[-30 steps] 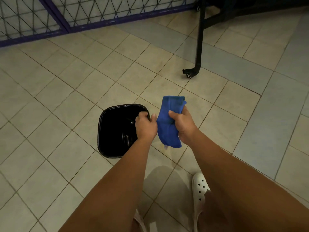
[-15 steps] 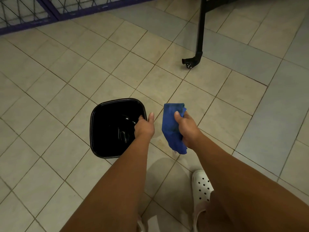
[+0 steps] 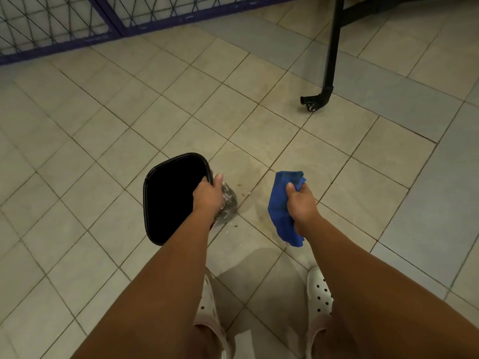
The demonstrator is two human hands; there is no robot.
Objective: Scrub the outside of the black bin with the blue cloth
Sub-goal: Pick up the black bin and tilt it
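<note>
- A mesh fence (image 3: 51, 22) runs along the tiled floor (image 3: 77, 125) at 11 o'clock of the view, well apart from the work.
- The black bin (image 3: 168, 198) is at about 8 o'clock from the view's middle, its mouth tipped up toward the camera. Whether its base rests on the floor I cannot tell.
- The left hand (image 3: 208, 196) grips the bin's rim at its 3 o'clock edge, fingers hooked over into the mouth and thumb outside.
- Just beyond that hand a strip of the bin's outer wall (image 3: 229, 203) shows, streaked and wet-looking.
- The blue cloth (image 3: 278, 211) hangs at 3 o'clock of the bin, apart from it. It is bunched in the right hand (image 3: 303, 203), whose fingers are curled round it.
- A black wheeled leg (image 3: 329, 60) stands at 1 o'clock, well clear.
- The step in hand looks like steadying the bin; no scrubbing contact is made yet.
- Next, the cloth must travel toward 9 o'clock onto the outer wall, with a firm hold on the rim against the push.
</note>
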